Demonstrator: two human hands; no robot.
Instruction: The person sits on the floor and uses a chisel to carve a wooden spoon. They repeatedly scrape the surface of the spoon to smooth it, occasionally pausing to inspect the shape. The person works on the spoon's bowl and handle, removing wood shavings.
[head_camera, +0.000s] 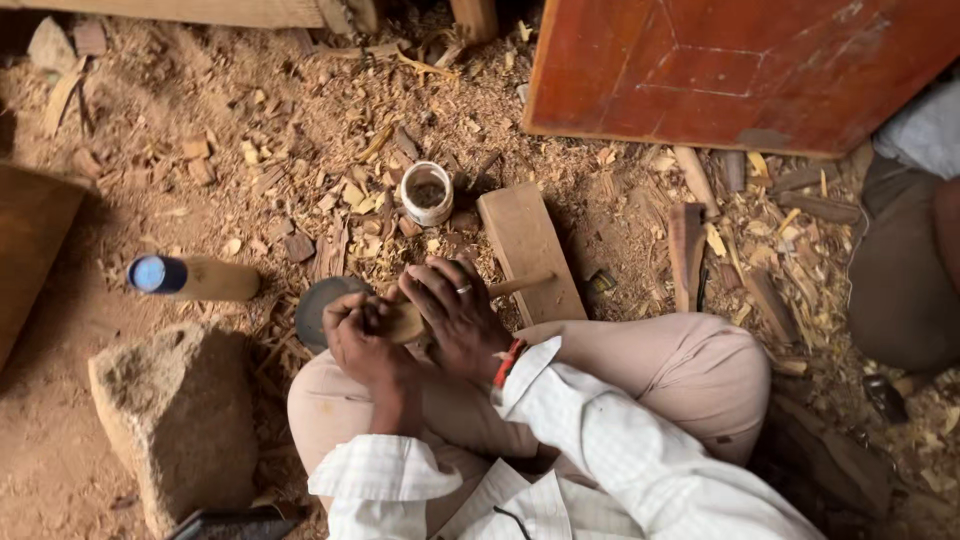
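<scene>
The person is sitting on the sawdust-strewn floor (120, 420), holding a small wooden piece (408, 322) over the knees, just in front of the flat wooden block (528, 250). The left hand (362, 338) is closing its grip on that piece, while the right hand (455, 312) is wrapping it from the block's side. Beyond the block's far end a white jar (427, 193) is standing upright.

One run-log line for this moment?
left hand: fisted beside wooden piece | right hand: gripping wooden piece | white jar: apart, on sawdust
</scene>
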